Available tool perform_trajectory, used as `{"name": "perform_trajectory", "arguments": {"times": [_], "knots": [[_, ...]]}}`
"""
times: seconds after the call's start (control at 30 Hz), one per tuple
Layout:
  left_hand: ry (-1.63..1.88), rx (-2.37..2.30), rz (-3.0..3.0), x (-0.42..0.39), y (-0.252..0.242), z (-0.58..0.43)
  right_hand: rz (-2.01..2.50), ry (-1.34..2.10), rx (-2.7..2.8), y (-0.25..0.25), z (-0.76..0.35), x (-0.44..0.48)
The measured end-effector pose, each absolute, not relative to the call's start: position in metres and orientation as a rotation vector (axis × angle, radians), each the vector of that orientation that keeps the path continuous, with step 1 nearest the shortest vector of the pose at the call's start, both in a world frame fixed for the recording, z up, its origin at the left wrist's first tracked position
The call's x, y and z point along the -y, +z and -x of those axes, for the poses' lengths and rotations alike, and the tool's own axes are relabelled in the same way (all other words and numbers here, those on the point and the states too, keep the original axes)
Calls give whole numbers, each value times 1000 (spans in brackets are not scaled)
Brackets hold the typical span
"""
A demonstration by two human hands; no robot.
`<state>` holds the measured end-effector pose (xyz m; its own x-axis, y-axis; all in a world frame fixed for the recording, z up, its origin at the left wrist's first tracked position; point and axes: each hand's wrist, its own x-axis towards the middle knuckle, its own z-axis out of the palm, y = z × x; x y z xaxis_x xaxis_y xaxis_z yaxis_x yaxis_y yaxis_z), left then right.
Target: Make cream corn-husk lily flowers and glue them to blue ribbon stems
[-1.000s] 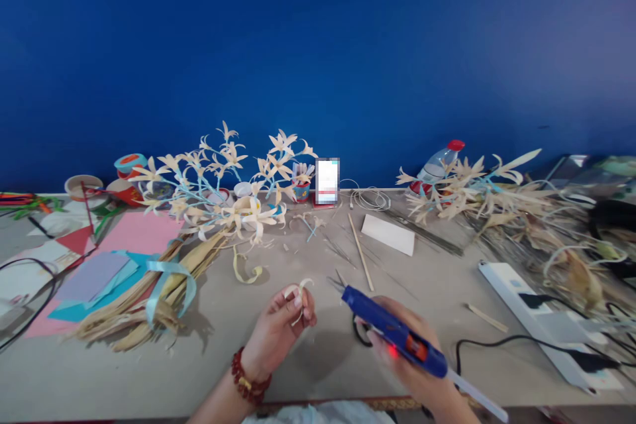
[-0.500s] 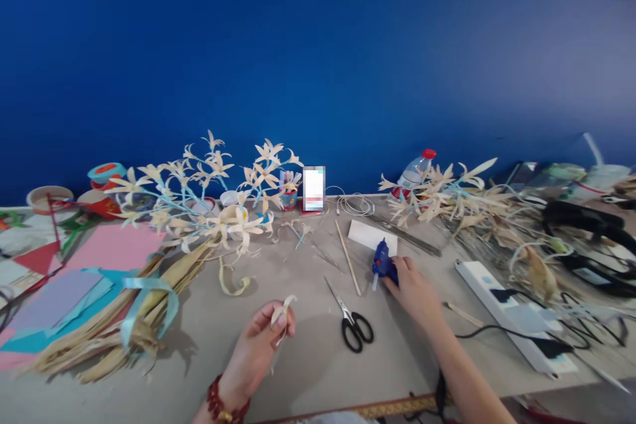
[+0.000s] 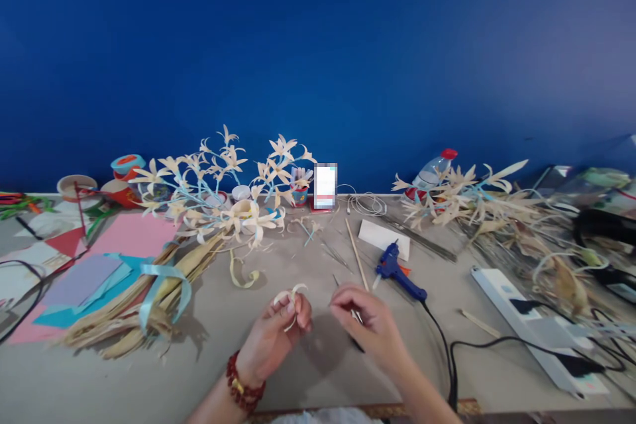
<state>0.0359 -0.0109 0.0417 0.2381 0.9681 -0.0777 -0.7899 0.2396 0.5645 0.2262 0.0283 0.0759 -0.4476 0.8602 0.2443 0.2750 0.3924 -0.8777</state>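
Observation:
My left hand (image 3: 275, 338), with a red bead bracelet on the wrist, pinches a small cream husk flower (image 3: 297, 290) with curled petals. Facing it, a short gap away, my right hand (image 3: 365, 321) has its fingers drawn together; anything between them is too small or hidden to make out. Beneath the right hand lie black-handled scissors (image 3: 356, 345), mostly covered. A blue glue gun (image 3: 403, 279) rests on its side on the table beyond the right hand, its nozzle by a white box (image 3: 377, 236). A curled pale husk strip (image 3: 243, 283) lies beyond my left hand.
Husk flowers on blue stems (image 3: 199, 189) stand at back left, more flowers (image 3: 454, 192) at back right. Dried husks (image 3: 144, 311) and coloured paper (image 3: 139, 236) lie left. A white power strip (image 3: 517, 318) with cables is right. A phone (image 3: 325, 185) stands at the back.
My right hand has let go of the glue gun and moved left and nearer, over the scissors. The left hand still holds the flower. The view has shifted slightly left.

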Motion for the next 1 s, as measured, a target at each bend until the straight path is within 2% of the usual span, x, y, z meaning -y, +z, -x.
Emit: {"name": "perform_trajectory", "arguments": {"times": [0.13, 0.23, 0.33, 0.57, 0.77, 1.0], "knots": [[1266, -460, -485, 12, 43, -35, 926, 1042, 1876, 69, -207, -33], [1265, -476, -502, 12, 41, -31, 1010, 814, 2008, 71, -203, -70], [1275, -492, -511, 10, 36, -29, 1139, 398, 2392, 74, -188, -120], [1335, -502, -507, 6, 28, -24, 1188, 240, 2582, 51, -117, -181], [1380, -515, -501, 3, 28, -20, 1254, 331, 2535, 41, -107, -182], [1383, -554, -486, 3, 24, -21, 1111, 764, 2342, 41, -161, -158]]}}
